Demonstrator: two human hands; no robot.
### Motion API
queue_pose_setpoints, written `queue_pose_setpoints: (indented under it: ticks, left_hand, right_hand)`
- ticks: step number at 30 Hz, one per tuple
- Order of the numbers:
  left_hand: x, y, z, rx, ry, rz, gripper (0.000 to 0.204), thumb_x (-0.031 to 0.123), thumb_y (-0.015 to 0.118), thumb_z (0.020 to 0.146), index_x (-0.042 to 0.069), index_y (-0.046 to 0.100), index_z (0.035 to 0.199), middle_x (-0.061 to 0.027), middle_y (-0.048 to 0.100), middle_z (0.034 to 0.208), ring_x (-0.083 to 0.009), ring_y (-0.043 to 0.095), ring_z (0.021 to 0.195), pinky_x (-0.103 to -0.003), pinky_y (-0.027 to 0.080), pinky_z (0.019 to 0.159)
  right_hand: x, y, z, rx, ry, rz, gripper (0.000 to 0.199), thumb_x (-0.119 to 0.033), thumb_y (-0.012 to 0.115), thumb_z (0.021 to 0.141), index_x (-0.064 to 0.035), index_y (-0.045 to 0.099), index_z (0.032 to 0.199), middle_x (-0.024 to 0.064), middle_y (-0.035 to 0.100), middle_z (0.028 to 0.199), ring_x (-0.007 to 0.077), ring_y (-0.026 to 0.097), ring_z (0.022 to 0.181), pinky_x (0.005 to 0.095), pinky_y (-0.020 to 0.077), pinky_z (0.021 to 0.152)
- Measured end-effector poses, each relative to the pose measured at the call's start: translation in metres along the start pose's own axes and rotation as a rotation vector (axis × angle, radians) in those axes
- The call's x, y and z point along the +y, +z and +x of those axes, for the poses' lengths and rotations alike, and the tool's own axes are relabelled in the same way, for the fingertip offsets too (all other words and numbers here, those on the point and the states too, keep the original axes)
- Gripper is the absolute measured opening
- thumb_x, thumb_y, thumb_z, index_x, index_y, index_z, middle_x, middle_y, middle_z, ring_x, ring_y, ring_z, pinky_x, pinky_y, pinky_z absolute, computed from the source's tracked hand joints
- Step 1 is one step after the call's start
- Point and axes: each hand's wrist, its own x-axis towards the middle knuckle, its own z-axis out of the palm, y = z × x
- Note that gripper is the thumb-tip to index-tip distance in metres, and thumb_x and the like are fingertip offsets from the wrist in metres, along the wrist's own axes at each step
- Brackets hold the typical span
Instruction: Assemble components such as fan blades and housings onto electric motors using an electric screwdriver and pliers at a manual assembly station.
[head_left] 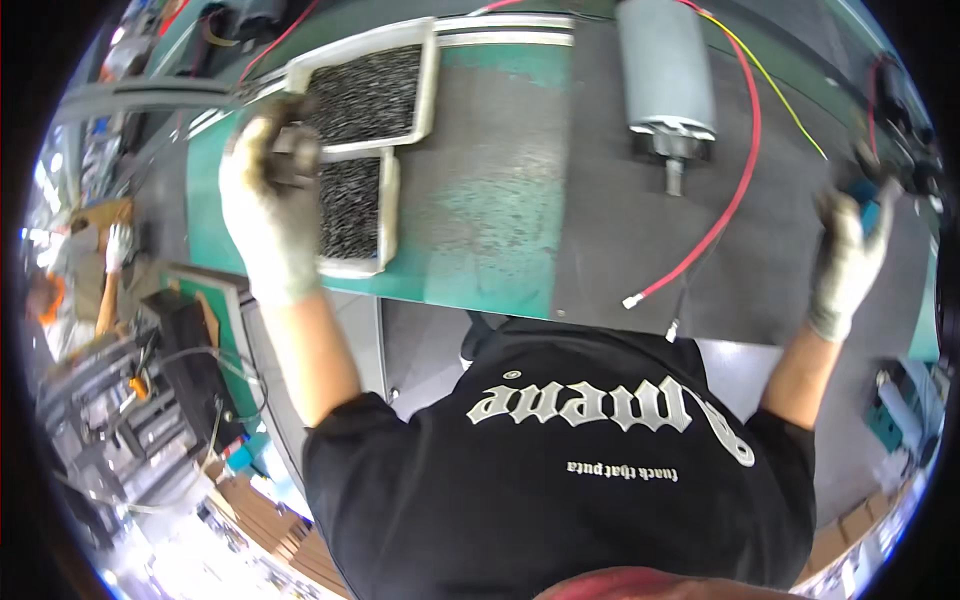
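The counter (pixel 490 240) has a worn, scuffed green top, with a dark grey mat (pixel 610 235) covering it from twelve round to three o'clock. At eleven o'clock stands a larger white tray (pixel 427 85) of small black pieces; at ten, a smaller white tray (pixel 389 215), similarly filled, just beside it. On the mat, a grey cylindrical motor (pixel 668 80) lies at one o'clock, its shaft (pixel 674 177) pointing toward six. A red cable (pixel 750 150) curves past two o'clock.

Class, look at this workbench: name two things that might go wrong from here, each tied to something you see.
The lower tray of small dark pieces sits near the table edge, beside the left hand; a bump might spill it.

The black wire's end reaches that edge by the shirt, so it may snag.
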Motion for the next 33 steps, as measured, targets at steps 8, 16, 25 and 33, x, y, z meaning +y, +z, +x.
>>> queue_pose_setpoints:
  ticks: [8, 16, 25, 33]
  left_hand:
    - [0.079, 0.197, -0.053, -0.139, -0.511, -1.271, 0.030, 0.022, 0.053, 0.096, 0.000, 0.062, 0.114, -0.0090, 0.067, 0.099, -0.0097, 0.037, 0.056, -0.024, 0.035, 0.052]
    - [0.064, 0.200, -0.048, -0.366, -0.551, -1.411, 0.028, 0.025, 0.056, 0.097, 0.003, 0.061, 0.114, -0.0047, 0.067, 0.100, -0.0097, 0.057, 0.064, -0.028, 0.048, 0.061]
    - [0.074, 0.206, -0.049, -0.170, -0.596, -1.358, 0.018, 0.017, 0.053, 0.098, 0.004, 0.064, 0.105, -0.0013, 0.061, 0.080, -0.0108, 0.040, 0.058, -0.023, 0.032, 0.051]
    - [0.074, 0.209, -0.046, -0.126, -0.700, -1.339, 0.016, 0.018, 0.054, 0.099, 0.006, 0.065, 0.098, 0.0012, 0.057, 0.070, -0.0089, 0.042, 0.056, -0.022, 0.034, 0.049]
  right_hand:
    - [-0.142, 0.070, -0.002, -0.340, -0.807, -0.807, 0.062, -0.013, 0.073, 0.055, -0.0109, 0.071, 0.118, 0.0156, 0.059, 0.097, 0.0282, 0.056, 0.087, 0.0346, 0.0479, 0.075]
    - [-0.144, 0.060, 0.000, -0.248, -0.975, -0.912, 0.057, -0.013, 0.071, 0.062, -0.0078, 0.068, 0.120, 0.0150, 0.060, 0.099, 0.0258, 0.057, 0.087, 0.0350, 0.0491, 0.076]
    - [-0.131, 0.061, 0.006, -0.204, -1.002, -0.881, 0.061, -0.015, 0.072, 0.056, -0.0095, 0.071, 0.116, 0.0130, 0.058, 0.093, 0.0253, 0.055, 0.083, 0.0347, 0.0476, 0.073]
    - [-0.127, 0.063, 0.013, -0.216, -1.045, -0.947, 0.060, -0.016, 0.073, 0.055, -0.0092, 0.071, 0.115, 0.0126, 0.058, 0.092, 0.0251, 0.055, 0.083, 0.0357, 0.0462, 0.073]
